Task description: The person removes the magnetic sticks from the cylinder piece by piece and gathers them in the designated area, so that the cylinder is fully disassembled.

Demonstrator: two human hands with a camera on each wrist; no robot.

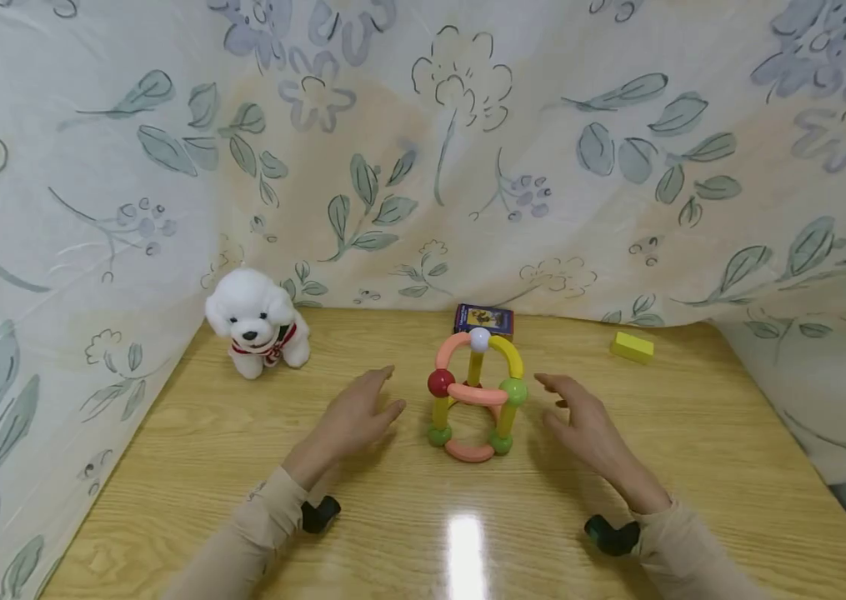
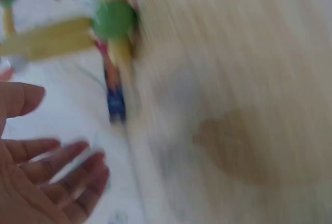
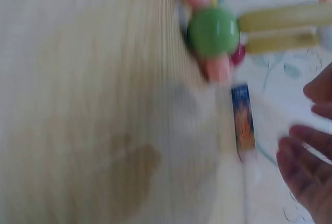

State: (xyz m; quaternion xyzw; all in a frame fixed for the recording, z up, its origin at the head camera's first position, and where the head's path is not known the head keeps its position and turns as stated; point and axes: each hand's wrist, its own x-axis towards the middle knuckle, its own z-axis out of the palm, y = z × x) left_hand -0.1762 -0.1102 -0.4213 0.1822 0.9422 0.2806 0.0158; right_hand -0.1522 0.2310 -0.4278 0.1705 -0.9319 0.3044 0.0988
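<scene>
A toy frame of coloured rods and balls (image 1: 477,397) stands upright on the wooden table. Its lower part has green balls, yellow uprights and curved salmon rods; curved salmon and yellow rods rise to a white ball at the top. To its left is my left hand (image 1: 353,421), fingers extended, apart from the frame. On the other side my right hand (image 1: 580,421) reaches toward it with fingers slightly bent, also apart. Both wrist views are blurred; the left hand (image 2: 46,177) and right hand (image 3: 311,151) appear there with nothing in them.
A white plush dog (image 1: 253,321) with a red scarf sits at the back left. Behind the frame lies a small dark blue box (image 1: 493,318) with a picture. A yellow block (image 1: 633,347) rests at the back right. Floral cloth (image 1: 423,217) hangs along the table's back edge.
</scene>
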